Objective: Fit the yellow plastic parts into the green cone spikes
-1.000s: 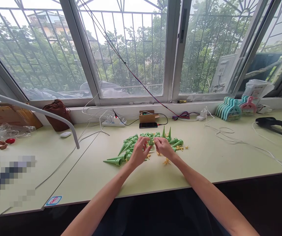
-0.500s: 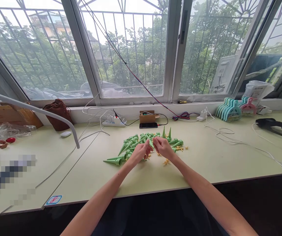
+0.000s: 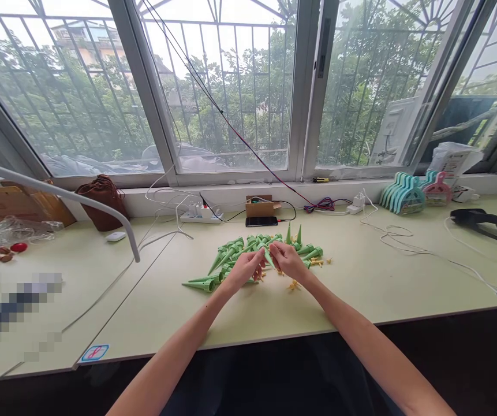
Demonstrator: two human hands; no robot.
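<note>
Between my left hand (image 3: 250,266) and my right hand (image 3: 289,259), a green plastic spike (image 3: 269,257) slants with its tip down and toward me. The fingers of both hands are closed around its upper part, which they partly hide. A pile of similar hollow green cones (image 3: 231,248) lies behind and to the left of the hands. Two more spikes (image 3: 299,234) stand point-up just beyond my right hand. Small yellow plastic pieces (image 3: 293,285) are scattered in front of and beside my right hand.
A black phone (image 3: 261,221) on a cable lies behind the pile, by a small cardboard box (image 3: 260,207). A power strip (image 3: 202,216) is at the back. Teal hangers (image 3: 404,193) and a black strapped object (image 3: 486,222) are to the right. A grey curved rod (image 3: 118,216) crosses the left.
The green spike between my hands has tilted so that its tip shows lower, toward me. Both hands have stayed almost in place, and the pile looks the same.
</note>
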